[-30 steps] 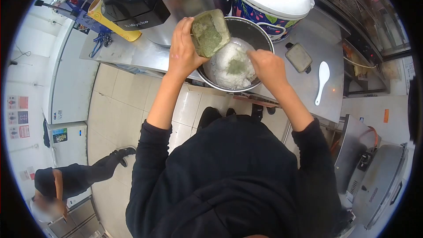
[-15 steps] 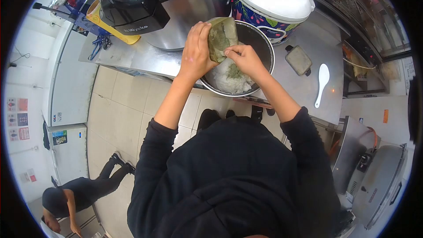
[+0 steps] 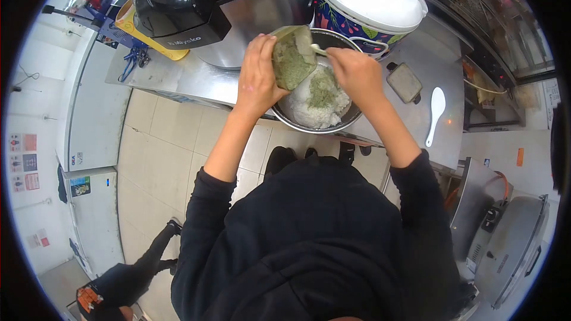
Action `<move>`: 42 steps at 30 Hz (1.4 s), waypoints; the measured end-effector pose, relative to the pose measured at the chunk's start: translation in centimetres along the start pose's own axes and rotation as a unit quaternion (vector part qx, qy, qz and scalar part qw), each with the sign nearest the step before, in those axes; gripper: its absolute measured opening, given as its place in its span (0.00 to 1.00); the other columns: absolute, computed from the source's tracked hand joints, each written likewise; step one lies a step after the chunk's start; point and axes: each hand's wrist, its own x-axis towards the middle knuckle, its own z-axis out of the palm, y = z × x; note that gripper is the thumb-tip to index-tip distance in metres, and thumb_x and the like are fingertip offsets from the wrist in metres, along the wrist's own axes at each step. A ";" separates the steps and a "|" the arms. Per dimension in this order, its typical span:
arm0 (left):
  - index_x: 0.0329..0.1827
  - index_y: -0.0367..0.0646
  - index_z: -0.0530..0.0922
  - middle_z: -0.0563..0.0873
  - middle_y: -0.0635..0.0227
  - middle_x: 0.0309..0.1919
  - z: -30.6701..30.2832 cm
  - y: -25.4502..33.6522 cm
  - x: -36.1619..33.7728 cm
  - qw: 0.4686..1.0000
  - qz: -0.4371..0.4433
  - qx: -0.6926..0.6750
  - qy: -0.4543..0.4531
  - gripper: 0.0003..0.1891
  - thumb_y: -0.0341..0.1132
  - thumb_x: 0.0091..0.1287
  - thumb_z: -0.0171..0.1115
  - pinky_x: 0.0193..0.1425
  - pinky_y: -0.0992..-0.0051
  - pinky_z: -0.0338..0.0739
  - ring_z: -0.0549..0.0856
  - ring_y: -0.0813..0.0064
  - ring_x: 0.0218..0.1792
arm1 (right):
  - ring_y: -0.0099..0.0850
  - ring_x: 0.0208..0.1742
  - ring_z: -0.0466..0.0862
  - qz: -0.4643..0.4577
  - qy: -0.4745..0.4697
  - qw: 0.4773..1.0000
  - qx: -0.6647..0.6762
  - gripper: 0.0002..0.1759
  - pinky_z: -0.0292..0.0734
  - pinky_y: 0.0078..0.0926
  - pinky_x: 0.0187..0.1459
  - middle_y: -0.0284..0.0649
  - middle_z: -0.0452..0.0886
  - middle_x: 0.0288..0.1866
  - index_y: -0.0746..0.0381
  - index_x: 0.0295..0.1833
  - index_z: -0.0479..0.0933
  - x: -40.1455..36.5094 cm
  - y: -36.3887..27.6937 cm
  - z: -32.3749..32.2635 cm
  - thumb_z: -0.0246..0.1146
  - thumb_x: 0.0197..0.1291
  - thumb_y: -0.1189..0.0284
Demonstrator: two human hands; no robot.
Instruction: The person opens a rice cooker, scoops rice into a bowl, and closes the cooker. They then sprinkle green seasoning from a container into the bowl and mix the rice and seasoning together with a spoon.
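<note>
My left hand (image 3: 257,77) is wrapped round a clear plastic container (image 3: 292,62) with green powder inside, tilted over a dark-rimmed pot. The fingers of my right hand (image 3: 357,74) pinch a small light spoon (image 3: 319,50) at the container's right edge. Beneath both hands, the pot (image 3: 357,113) holds white rice or a similar white food (image 3: 324,116), and a patch of green powder (image 3: 323,89) lies on top of it.
Behind the pot stand a large Miyako cooker (image 3: 262,12) and a patterned tub with white lid (image 3: 372,0). Right of the pot lie a container lid (image 3: 404,82) and a white paddle (image 3: 436,116). Another person (image 3: 125,282) is at lower left.
My right hand has moved up and right with the spoon. The container is shifted slightly left, and more green powder lies on the white food. The other person has moved lower.
</note>
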 end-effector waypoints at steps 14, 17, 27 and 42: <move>0.63 0.37 0.60 0.68 0.51 0.58 0.1 0.0 0.0 1.000 0.003 0.026 0.009 0.51 0.30 0.29 0.77 0.65 0.60 0.65 0.69 0.49 0.61 | 0.24 0.29 0.79 0.240 -0.154 0.856 0.432 0.13 0.73 0.25 0.34 0.43 0.84 0.30 0.65 0.41 0.82 -0.6 -0.1 2.9 0.61 0.56 0.67; 0.64 0.37 0.59 0.68 0.51 0.58 -1.0 -0.4 0.1 0.999 0.022 0.034 0.010 0.52 0.30 0.29 0.78 0.65 0.60 0.65 0.68 0.49 0.61 | 0.34 0.31 0.82 0.099 -0.141 0.959 0.225 0.09 0.75 0.31 0.33 0.42 0.83 0.29 0.63 0.37 0.82 -0.5 -0.7 0.0 0.61 0.54 0.70; 0.64 0.37 0.59 0.68 0.52 0.59 -0.1 0.2 0.1 1.000 0.009 0.013 -0.003 0.52 0.29 0.29 0.77 0.65 0.61 0.65 0.68 0.51 0.61 | 0.38 0.29 0.81 -0.056 -0.051 0.997 0.002 0.07 0.76 0.33 0.29 0.39 0.77 0.24 0.58 0.37 0.80 0.2 -0.6 1.6 0.58 0.54 0.73; 0.64 0.37 0.58 0.68 0.51 0.59 -1.6 -0.4 0.0 1.000 0.000 0.020 0.011 0.53 0.29 0.29 0.78 0.65 0.62 0.65 0.68 0.51 0.61 | 0.12 0.20 0.66 0.378 -0.164 0.787 0.459 0.12 0.58 0.12 0.21 0.26 0.76 0.24 0.65 0.41 0.81 0.8 1.3 0.0 0.61 0.60 0.67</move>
